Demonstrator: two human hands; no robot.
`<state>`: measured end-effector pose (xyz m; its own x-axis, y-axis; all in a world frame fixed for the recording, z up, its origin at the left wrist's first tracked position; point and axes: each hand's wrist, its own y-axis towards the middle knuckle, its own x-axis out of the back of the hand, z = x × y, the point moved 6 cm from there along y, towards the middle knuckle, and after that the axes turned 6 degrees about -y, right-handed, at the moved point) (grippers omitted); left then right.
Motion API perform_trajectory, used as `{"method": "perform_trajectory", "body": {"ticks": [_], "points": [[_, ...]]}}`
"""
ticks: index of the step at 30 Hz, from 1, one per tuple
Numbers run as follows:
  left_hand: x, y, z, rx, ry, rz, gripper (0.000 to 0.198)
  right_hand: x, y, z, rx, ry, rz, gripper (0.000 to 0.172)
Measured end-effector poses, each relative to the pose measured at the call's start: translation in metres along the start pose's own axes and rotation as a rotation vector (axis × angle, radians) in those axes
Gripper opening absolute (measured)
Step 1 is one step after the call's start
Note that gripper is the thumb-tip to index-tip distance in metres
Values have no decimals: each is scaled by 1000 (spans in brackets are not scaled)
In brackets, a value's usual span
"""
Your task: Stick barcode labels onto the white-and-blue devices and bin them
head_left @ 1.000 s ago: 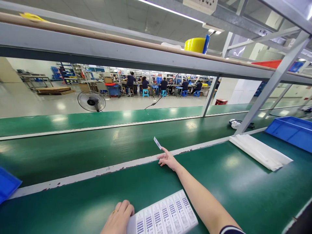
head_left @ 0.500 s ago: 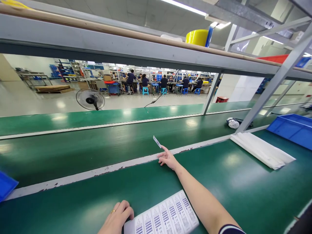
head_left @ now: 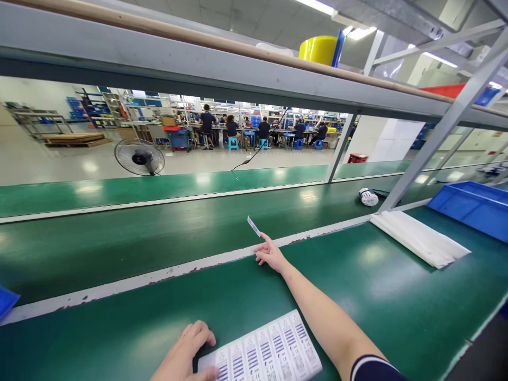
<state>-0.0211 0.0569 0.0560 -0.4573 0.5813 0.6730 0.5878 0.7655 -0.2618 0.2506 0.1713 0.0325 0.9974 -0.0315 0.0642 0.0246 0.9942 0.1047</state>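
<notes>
A small white label (head_left: 254, 226) with dark print clings to the tip of the outstretched index finger of my right hand (head_left: 271, 254). The other fingers of that hand are loosely bent, above the pale strip along the bench. Below lies a white sheet of labels (head_left: 265, 349), printed in rows with dark bars and small marks. My left hand (head_left: 188, 346) is at its left end, thumb on the sheet's edge and fingers curled around the corner. The sheet's lower part is cut off by the picture's edge.
White folded sheets (head_left: 420, 238) lie on the green bench (head_left: 357, 296) at right, before a blue bin (head_left: 472, 209). A metal post (head_left: 428, 143) and overhead shelf (head_left: 198, 58) frame the bench. Beyond are a fan (head_left: 138, 157) and several seated people.
My left thumb has come into view on the label sheet's edge. My right hand keeps the label on its fingertip, nearly still. The view has shifted slightly.
</notes>
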Motion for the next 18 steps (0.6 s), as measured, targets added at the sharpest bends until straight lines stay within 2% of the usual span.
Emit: {"method": "perform_trajectory", "body": {"ticks": [4,7,18], "points": [[9,11,27,58,-147,-206,34,0,0,0,12,-8,12,83],[11,15,39,87,-278,-278,42,0,0,-1,18,-14,16,86],[14,12,25,44,-407,-384,22,5,-6,-2,-7,-43,26,96]]}}
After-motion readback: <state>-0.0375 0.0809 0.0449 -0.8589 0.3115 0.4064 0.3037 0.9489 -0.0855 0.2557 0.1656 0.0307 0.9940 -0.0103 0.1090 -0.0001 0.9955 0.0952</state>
